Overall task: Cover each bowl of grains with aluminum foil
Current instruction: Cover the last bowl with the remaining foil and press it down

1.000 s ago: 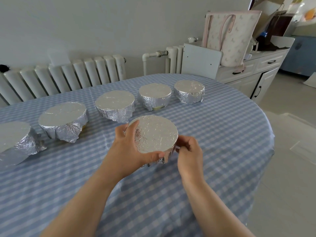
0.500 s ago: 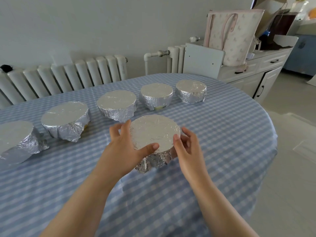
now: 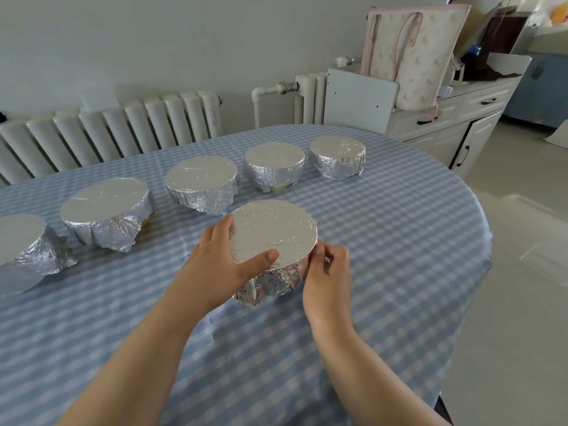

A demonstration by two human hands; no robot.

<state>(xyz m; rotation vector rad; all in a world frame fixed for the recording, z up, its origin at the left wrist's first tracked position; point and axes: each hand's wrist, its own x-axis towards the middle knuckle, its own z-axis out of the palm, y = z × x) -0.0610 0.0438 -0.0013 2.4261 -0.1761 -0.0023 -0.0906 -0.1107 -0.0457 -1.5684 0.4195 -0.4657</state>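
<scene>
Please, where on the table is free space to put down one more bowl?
The tablecloth is bare right of the bowl that the left hand and right hand hold, out to the table edge. The near cloth around the forearms is bare too. The back is crowded: a row of foil-covered bowls.

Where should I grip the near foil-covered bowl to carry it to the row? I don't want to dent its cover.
Probably take the near foil-covered bowl by its sides, below the rim, with a hand on each flank, as the left hand and right hand are placed now. The flat foil top spans the opening unsupported, while the crimped skirt lies against the bowl wall.
</scene>
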